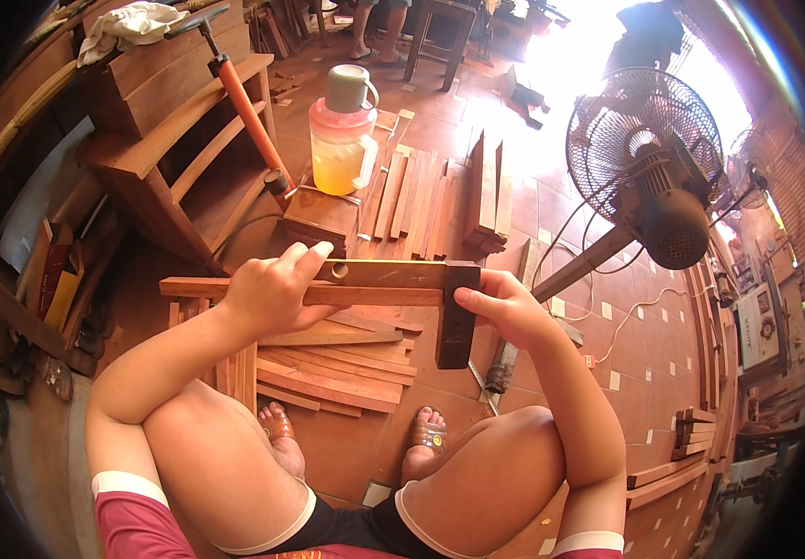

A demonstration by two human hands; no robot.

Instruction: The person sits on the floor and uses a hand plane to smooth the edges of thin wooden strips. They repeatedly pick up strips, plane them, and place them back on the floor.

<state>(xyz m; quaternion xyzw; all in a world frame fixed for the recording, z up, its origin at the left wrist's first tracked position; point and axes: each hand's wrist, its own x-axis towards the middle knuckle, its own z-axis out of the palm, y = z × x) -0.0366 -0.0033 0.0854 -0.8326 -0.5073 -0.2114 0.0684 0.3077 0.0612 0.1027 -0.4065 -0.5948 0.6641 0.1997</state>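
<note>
A wooden try square with a dark stock [458,321] and a brown blade [388,273] with a hole in it is held up before me. Along the blade's near edge lies a reddish wooden strip [374,296], its right end meeting the stock. My left hand [272,291] is closed around the strip, with fingers at the blade's left end. At the other end, my right hand [514,310] grips the stock, its thumb pressed on the near face and the other fingers partly hidden behind it.
Loose wooden strips [337,368] are heaped on the floor below my hands. Beyond stand a jug of yellow drink [339,149] with a grey cup on top, and more strips [412,200]. An orange pump [244,112] leans at the left; a fan [649,154] stands at the right.
</note>
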